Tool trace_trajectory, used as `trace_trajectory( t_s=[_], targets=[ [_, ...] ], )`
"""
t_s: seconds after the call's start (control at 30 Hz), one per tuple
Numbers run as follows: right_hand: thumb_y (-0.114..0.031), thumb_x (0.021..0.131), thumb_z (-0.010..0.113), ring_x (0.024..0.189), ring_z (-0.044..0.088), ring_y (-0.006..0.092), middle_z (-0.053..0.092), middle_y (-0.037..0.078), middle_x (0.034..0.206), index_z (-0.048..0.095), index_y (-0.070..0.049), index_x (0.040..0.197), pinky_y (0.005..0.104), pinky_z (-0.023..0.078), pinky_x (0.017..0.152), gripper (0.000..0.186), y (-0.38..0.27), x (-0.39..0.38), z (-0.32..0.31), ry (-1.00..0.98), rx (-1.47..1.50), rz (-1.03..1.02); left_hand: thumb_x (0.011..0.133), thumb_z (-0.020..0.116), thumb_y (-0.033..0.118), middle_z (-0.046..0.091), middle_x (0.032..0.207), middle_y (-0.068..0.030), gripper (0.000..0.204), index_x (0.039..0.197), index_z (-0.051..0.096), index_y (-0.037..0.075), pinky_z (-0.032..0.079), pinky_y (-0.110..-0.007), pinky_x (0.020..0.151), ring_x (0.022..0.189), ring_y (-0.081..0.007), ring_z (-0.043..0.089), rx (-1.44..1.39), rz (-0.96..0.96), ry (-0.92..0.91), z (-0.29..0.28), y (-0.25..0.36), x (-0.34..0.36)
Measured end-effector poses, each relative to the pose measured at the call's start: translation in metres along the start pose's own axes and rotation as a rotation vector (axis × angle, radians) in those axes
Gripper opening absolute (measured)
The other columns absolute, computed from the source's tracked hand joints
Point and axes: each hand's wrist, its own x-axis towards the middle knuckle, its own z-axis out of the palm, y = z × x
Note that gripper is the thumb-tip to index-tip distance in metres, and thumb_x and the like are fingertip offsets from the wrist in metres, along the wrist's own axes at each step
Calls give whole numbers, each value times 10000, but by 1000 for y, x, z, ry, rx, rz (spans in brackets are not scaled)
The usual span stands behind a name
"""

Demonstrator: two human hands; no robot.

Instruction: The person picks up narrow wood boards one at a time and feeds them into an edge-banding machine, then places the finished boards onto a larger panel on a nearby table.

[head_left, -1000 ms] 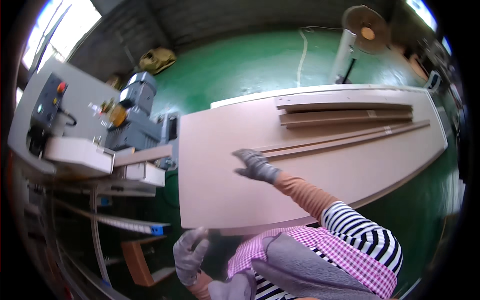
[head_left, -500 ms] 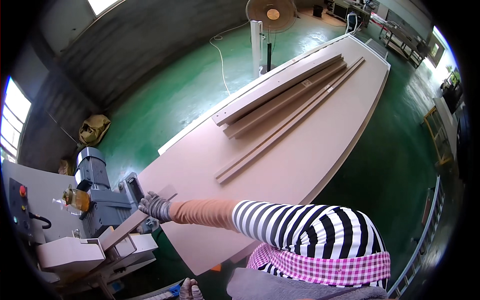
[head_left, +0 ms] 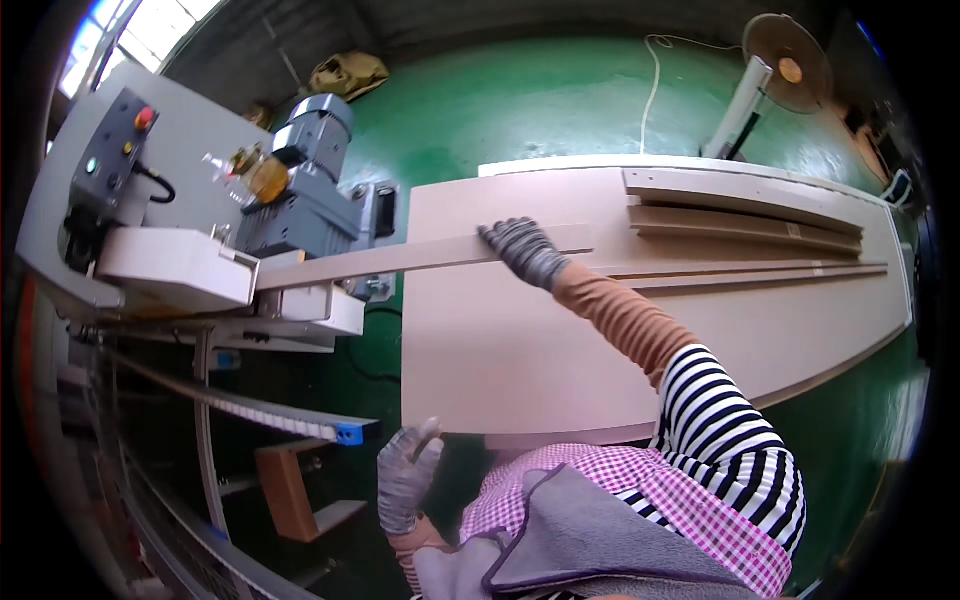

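A long, flat beige strip (head_left: pixel 430 255) runs out of the white-housed end of a machine (head_left: pixel 180 268) at the left and across the pale board-topped table (head_left: pixel 520 380). My right hand (head_left: pixel 525 252), in a grey striped glove, is closed over the strip toward its free end. Low in the middle, near my apron, my left hand (head_left: pixel 408 475) is raised in a grey glove. Its thumb stands apart from the bent fingers, and nothing shows between them. Just left of it ends a rail with a blue tip (head_left: pixel 349 434).
Several beige profiles (head_left: pixel 750 215) lie on the table's right side. The machine carries a grey motor (head_left: pixel 318 130), a bottle of amber liquid (head_left: pixel 265 180) and a control box with a red button (head_left: pixel 145 117). A fan (head_left: pixel 787 63) stands behind the table; its cord crosses the green floor.
My view has swung left toward the machine. More of the strip now extends from it, and my right hand has moved away from the machine with it. My left hand has come farther into view.
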Motion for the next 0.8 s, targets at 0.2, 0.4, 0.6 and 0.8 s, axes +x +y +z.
trace_trajectory(
  t_s=[0.2,0.4,0.6,0.8],
  targets=[
    [-68,851,470,969,608,273,610,125,1050,480,-58,1332,401,472,861,480,37,-37,-18,-67,-40,-22,869,691,127,674,1114,-125,379,1224,613,21,476,-324,964,1063,-244,635,321,156,48,20,3,17],
    [-54,849,472,968,601,279,612,119,1062,479,-101,1346,406,457,865,499,81,-77,-33,-71,-69,4,790,700,263,491,1350,-189,669,1388,457,87,374,-436,1055,1245,-355,467,688,405,237,23,-14,113],
    [17,774,495,941,574,357,602,154,1034,498,-92,1325,454,454,856,561,140,-135,-34,22,-66,-10,772,706,352,345,1482,-180,851,1489,302,134,265,-491,1122,1362,-365,335,1039,422,262,36,-25,217],
    [25,704,542,1071,550,366,579,181,1171,475,-93,1354,450,421,946,664,183,-180,-59,-54,-34,44,777,712,420,312,1514,-165,903,1520,253,192,238,-492,1140,1388,-367,307,1192,260,188,41,-13,273]
  ],
)
